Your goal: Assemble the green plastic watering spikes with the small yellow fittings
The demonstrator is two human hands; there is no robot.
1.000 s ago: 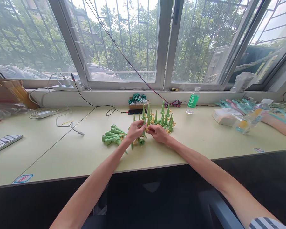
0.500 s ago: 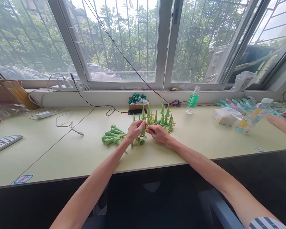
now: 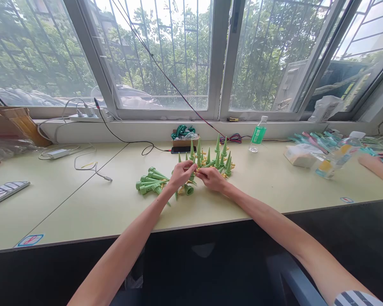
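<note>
At the middle of the table my left hand (image 3: 181,173) is closed on a green plastic watering spike, mostly hidden by my fingers. My right hand (image 3: 212,177) meets it from the right, pinching at a small yellow valve piece on the same spike. Behind my hands, several green watering spikes (image 3: 217,149) with yellow valves stand point up. A pile of green spikes (image 3: 150,182) lies on its side to the left of my left hand. Just below my fingers an open green cap end (image 3: 189,190) faces me.
A phone (image 3: 181,149) and a small box of green ribbon-like material (image 3: 183,132) sit behind the spikes. Water bottle (image 3: 258,135) stands by the sill. At right are a tissue pack (image 3: 301,155), a tilted bottle (image 3: 333,161) and another person's hand (image 3: 372,163). Cables (image 3: 94,166) lie left.
The fingers of my left hand have shifted slightly around the spike, while my right hand stays almost still. At the far right the other person's hands have moved a little.
</note>
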